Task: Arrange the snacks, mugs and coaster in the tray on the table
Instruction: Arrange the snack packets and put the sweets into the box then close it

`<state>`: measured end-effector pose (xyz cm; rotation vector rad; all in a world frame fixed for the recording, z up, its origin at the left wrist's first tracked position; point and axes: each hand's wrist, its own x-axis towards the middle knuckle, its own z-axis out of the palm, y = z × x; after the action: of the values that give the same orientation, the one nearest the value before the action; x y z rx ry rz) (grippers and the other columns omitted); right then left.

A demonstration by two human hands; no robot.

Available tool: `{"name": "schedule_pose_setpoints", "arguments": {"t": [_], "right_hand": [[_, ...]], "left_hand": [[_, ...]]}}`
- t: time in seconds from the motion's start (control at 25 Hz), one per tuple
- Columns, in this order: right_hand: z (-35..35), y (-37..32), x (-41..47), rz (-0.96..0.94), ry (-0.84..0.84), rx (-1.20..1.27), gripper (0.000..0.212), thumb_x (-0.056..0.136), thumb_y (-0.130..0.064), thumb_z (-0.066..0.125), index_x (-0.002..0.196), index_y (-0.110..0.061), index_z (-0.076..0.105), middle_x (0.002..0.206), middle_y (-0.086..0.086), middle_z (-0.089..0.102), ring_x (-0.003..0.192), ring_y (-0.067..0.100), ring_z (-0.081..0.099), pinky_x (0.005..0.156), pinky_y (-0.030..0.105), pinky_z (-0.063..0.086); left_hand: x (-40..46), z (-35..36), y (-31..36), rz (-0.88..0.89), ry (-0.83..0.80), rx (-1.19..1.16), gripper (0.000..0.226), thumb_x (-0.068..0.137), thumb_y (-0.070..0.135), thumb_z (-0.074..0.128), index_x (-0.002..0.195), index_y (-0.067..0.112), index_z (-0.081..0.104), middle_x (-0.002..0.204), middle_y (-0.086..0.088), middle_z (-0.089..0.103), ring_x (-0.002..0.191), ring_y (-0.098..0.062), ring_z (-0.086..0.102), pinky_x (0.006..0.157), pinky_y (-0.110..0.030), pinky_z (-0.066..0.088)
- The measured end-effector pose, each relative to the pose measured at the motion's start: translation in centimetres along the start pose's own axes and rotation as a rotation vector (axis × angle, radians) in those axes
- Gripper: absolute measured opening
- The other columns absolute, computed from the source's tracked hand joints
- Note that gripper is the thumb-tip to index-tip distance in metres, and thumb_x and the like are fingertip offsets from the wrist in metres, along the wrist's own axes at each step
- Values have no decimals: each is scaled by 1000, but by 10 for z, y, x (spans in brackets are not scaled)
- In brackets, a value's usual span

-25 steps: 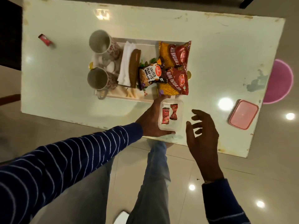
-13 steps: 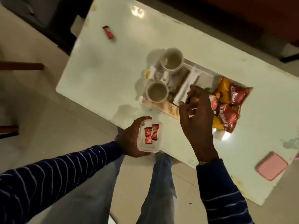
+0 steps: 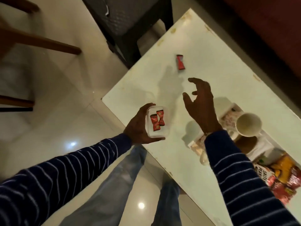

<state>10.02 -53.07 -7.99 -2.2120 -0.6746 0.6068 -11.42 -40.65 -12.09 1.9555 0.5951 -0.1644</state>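
Two red candies (image 3: 156,120) lay in our clear box (image 3: 157,121), gripped by left hand (image 3: 141,126); right hand (image 3: 200,103) spread, empty. One candy (image 3: 180,61) at twelve o'clock; one mug (image 3: 248,126) visible in tray (image 3: 228,110).

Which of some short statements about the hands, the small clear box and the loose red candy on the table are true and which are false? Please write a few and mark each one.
1. The left hand holds a small clear box with two red candies inside. True.
2. The right hand grips a mug. False: it is open and empty, above the table.
3. A single red candy lies alone on the table, beyond the right hand. True.
4. The visible mug stands on the floor. False: it sits in the tray on the table.
5. The clear box has its lid on. False: it is open on top.
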Motion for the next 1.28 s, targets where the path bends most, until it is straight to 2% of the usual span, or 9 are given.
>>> {"name": "schedule_pose_setpoints", "arguments": {"t": [0.12,0.24,0.44,0.52,0.68,0.8,0.96,1.16,1.28], "right_hand": [[25,7,64,-4,-147,-217,55,92,-17,61,145,-15,44,152,14,35,133,37,41,108,47,40],[46,15,104,76,-251,-430,63,95,-24,57,153,-26,32,163,13,16,138,42,31,102,54,41],[66,20,100,-37,-133,-605,44,95,-16,54,139,-12,51,141,17,45,121,39,45,87,50,53],[71,25,83,6,-61,-471,32,95,-11,52,125,-8,63,127,17,55,116,36,52,90,45,51],[61,7,23,128,197,-109,22,90,-4,60,108,-3,72,105,16,70,95,26,66,87,-2,31],[51,-25,-57,98,250,128,17,91,-7,65,106,-9,71,102,4,70,84,10,65,79,9,49],[42,-47,-158,135,80,258,21,93,-24,69,114,-22,71,111,-18,66,97,2,65,84,15,54],[-18,-5,-248,217,514,176,26,96,-29,63,118,-17,70,112,-10,67,83,-2,64,63,5,48],[-75,64,-312,432,814,80,23,97,-24,62,114,-10,69,107,3,69,76,15,66,59,12,49]], "left_hand": [[28,-16,-5,-68,50,-9,128,46,50,96,148,29,21,144,17,38,130,-4,46,103,-39,49],[46,-27,-15,-59,58,-23,128,48,45,96,147,24,19,148,5,37,133,-14,46,103,-45,49],[50,-44,-30,-66,36,-28,127,52,43,95,149,30,15,149,9,33,132,-10,47,102,-41,51],[46,-46,-33,-78,26,-40,128,51,43,96,149,32,14,149,12,33,131,-9,47,102,-40,51],[34,-39,-27,-65,-20,-22,128,51,43,96,149,28,15,146,17,32,130,0,45,103,-27,49],[17,-22,-11,-10,-59,48,127,52,46,95,150,19,19,143,23,27,127,11,39,101,-7,38],[-14,10,15,78,-155,84,124,52,47,93,149,11,25,146,15,29,133,8,34,106,-6,31],[-55,51,46,70,-233,115,127,44,61,91,147,24,28,146,22,34,130,4,43,104,-17,42],[-83,79,62,118,-321,178,123,42,73,84,145,34,27,142,42,27,126,19,37,100,-3,34]]}}
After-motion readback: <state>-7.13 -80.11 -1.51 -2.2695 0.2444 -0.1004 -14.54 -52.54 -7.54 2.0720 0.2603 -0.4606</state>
